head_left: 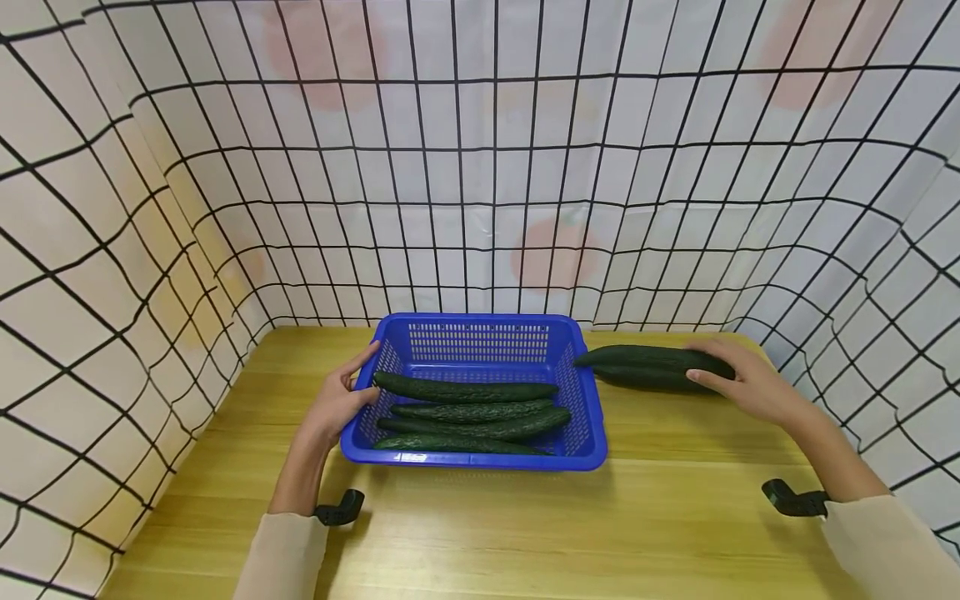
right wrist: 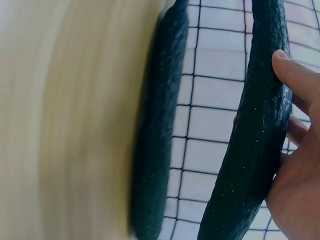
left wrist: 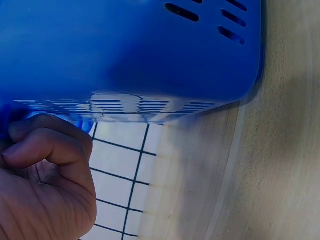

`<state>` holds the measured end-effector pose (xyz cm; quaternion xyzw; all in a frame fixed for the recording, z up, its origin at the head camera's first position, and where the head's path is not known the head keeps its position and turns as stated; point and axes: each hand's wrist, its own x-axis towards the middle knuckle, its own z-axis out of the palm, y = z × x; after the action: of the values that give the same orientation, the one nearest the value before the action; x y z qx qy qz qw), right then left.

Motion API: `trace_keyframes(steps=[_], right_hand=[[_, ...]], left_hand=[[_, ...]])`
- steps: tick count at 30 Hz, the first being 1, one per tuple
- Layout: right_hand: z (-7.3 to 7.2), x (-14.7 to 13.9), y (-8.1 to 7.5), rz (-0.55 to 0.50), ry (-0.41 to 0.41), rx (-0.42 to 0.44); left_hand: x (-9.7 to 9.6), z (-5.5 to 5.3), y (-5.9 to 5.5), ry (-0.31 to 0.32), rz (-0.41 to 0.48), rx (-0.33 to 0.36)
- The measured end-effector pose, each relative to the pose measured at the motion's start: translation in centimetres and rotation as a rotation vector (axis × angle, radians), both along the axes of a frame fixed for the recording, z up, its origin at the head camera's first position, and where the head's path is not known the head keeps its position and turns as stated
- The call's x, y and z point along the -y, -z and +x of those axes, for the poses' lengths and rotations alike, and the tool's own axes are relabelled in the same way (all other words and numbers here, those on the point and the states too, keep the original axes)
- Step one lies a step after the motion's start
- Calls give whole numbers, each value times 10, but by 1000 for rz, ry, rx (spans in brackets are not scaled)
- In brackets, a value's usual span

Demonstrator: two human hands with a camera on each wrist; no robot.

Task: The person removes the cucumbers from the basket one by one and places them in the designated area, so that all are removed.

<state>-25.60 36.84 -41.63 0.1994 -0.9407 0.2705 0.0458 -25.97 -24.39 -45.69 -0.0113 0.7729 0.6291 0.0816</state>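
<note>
My left hand (head_left: 339, 402) grips the left rim of a blue plastic basket (head_left: 472, 460); in the left wrist view its curled fingers (left wrist: 55, 137) are against the basket's end. Several dark green cucumbers (head_left: 465, 390) lie lengthwise inside the basket, towards its near side. To the right, my right hand (head_left: 738, 379) holds a cucumber (right wrist: 255, 115) by its right part, thumb on one side and fingers on the other. A second cucumber (right wrist: 160, 125) lies on the table beside the held one, with a gap between them in the right wrist view.
A wood-grain table (head_left: 480, 533) lies under everything. Black wire grid (head_left: 493, 150) over white printed sheeting walls off the back and both sides. A small black wrist mount (head_left: 341, 507) sits at the left sleeve, another mount (head_left: 793, 498) at the right.
</note>
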Motion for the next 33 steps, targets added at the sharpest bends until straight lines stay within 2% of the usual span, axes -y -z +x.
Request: trace_keyframes(steps=[6, 14, 22, 28, 33], right_hand=[[6, -14, 13, -4, 56, 60], [6, -30, 33, -25, 78, 74], [6, -41, 58, 17, 54, 106], [4, -40, 68, 29, 51, 108], [1, -40, 75, 16, 16, 89]], left_hand=[[0, 0, 1, -4, -3, 0], [1, -1, 1, -8, -1, -2], [0, 0, -1, 0, 11, 1], [-1, 0, -3, 5, 17, -1], [0, 1, -3, 1, 23, 4]])
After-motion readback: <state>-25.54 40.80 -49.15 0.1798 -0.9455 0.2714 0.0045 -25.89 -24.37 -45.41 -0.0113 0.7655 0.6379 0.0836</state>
